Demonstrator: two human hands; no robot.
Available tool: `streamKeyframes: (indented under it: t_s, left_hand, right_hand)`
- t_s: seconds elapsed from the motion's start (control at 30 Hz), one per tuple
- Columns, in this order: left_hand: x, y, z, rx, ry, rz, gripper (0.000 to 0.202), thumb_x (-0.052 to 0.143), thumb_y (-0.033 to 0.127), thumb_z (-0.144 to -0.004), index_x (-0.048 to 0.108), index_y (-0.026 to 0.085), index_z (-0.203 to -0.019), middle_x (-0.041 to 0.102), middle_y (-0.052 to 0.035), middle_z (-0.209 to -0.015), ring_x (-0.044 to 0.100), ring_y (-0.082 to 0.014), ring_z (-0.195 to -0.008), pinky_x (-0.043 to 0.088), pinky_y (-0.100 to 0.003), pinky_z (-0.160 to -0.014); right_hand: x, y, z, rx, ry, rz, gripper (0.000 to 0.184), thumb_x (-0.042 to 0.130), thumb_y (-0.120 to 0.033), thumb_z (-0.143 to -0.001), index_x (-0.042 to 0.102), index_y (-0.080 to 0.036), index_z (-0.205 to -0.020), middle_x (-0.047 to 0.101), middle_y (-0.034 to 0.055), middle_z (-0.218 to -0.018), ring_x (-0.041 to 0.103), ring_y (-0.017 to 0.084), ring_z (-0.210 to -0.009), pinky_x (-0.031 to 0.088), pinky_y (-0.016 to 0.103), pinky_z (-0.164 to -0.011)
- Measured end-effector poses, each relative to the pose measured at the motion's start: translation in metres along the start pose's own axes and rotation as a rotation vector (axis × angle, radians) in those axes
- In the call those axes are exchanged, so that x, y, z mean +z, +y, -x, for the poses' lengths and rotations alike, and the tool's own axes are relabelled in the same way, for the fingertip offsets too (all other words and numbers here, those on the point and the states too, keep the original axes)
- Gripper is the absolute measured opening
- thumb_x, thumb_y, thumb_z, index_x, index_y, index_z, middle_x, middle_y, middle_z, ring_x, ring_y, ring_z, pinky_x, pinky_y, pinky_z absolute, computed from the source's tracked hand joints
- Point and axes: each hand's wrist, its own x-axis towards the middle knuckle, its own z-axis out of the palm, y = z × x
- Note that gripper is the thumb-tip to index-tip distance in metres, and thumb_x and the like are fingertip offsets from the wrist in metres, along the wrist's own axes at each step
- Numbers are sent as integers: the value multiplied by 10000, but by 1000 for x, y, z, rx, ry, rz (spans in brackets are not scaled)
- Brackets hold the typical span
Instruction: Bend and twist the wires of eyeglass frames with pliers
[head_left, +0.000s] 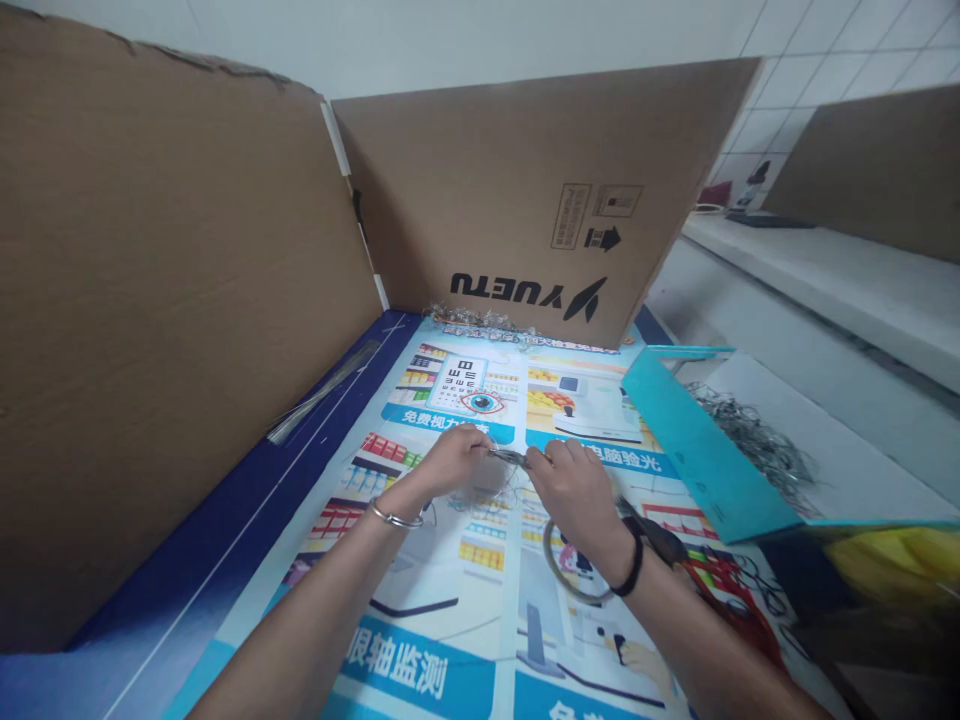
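My left hand (459,458), with a silver bangle at its wrist, is closed in a pinch on a thin wire (491,443). My right hand (574,488), with a black band at its wrist, is wrapped round a pair of pliers (511,457). Their grey metal jaws point left and come close to my left fingertips. Most of the handles are hidden in my palm, with a bit of yellow showing. Fine loops of wire hang below the jaws. Under my right wrist lies a round ring (556,572), partly covered by my arm.
Cardboard panels (465,200) stand at the left and back. Wire scraps (480,318) lie along the back panel. Thin straight wires (322,395) rest at left. On the right are a turquoise box (697,450) holding tangled wire (757,435), a dark-handled tool (656,540) and red cords (742,610).
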Motion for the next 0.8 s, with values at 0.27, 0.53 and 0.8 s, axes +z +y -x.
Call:
streamKeyframes:
  t_s: [0.27,0.53,0.8]
  left_hand:
    - [1,-1,0,6,8,4,209,446,133,-780,630,166,-686,610,-27,-737,549,-169,-771,399,-267,-717]
    - [4,-4,1,-12,15,94,189,461,142,-774,620,163,-675,613,-24,-754,545,-165,-775,405,-268,-731]
    - [0,-1,0,13,20,14,200,459,134,-780,646,171,-721,619,-30,-767,555,-173,-801,409,-279,-749]
  right_hand:
    - [3,1,0,-1,6,-20,53,551,-223,-843,599,-205,-830,519,43,-734,388,196,-743,218,331,-657]
    - [8,3,0,35,-44,-106,110,585,-315,-832,618,-212,-853,525,41,-753,409,192,-760,237,312,-661]
    - [6,6,0,-1,5,-94,165,575,-308,-838,620,-211,-965,552,56,-822,423,208,-817,259,328,-703]
